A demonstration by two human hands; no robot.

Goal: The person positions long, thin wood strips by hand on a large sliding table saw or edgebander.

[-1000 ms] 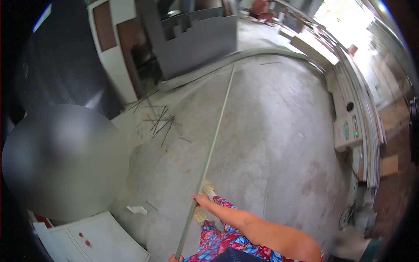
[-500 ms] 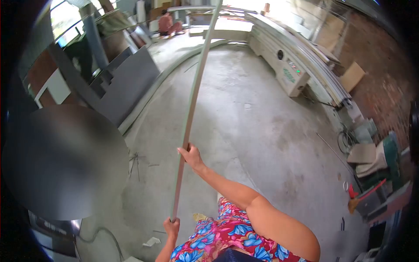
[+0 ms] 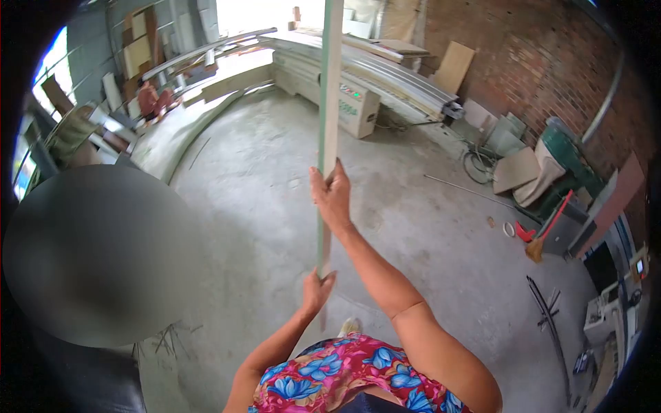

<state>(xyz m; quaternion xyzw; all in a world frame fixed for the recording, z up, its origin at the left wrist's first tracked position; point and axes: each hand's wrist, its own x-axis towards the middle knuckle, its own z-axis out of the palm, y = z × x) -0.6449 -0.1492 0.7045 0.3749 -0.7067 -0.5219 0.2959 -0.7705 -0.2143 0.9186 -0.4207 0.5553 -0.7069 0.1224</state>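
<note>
A long, narrow wooden strip with a greenish edge rises steeply through the middle of the head view and runs out past the top. My right hand is closed around it about halfway down the frame. Lower, close to the strip's bottom end, my left hand grips the same piece. My floral clothing and one shoe show below the hands.
A long machine with a metal rail stands ahead. A person sits low at the far left. Right of me are a broom, a coiled hose and dark strips. A blurred round patch covers the left.
My view has turned right, so the machine and the seated person now appear farther left. The strip has gone from slanted to nearly upright, and both hands have risen in view, still holding it.
</note>
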